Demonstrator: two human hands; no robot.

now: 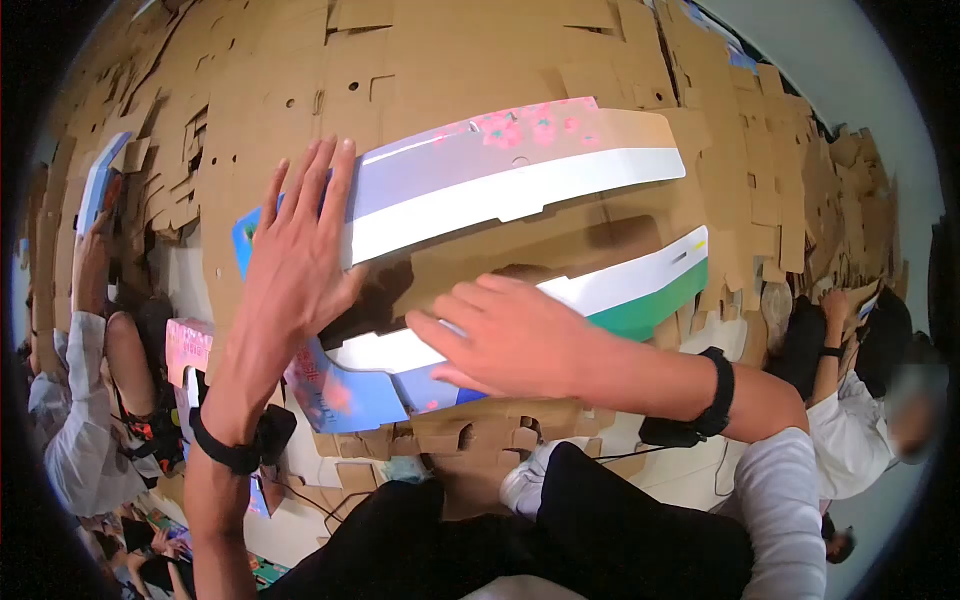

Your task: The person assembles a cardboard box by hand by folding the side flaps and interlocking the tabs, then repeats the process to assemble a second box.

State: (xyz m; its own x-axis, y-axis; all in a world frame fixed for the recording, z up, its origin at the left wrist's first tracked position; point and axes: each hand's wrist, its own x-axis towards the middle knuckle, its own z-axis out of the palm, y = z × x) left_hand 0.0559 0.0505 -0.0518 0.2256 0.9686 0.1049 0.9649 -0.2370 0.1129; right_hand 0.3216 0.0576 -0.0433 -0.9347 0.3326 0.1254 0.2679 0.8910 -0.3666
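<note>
A printed cardboard piece [430, 225] lies in front of me, its white-edged long flaps framing a brown middle. The far flap [520, 130] carries pink flowers on lilac and tan; the near flap [650, 305] is white and green, with a blue printed end [350, 400] at its left. My left hand [295, 255] rests on the far flap's left part, fingers straight and slightly apart. Over the near flap is my right hand [510, 340], palm down, fingers loosely extended and the thumb apart. Its palm hides part of that flap.
Brown cardboard sheets [270, 50] with cut slots cover the work surface. A person [75, 400] on the left holds up a blue-edged piece [98, 180]. Another person [850, 420] sits at the right. Beside my left arm stands a pink printed box [190, 345]. My shoe [525, 480] is below.
</note>
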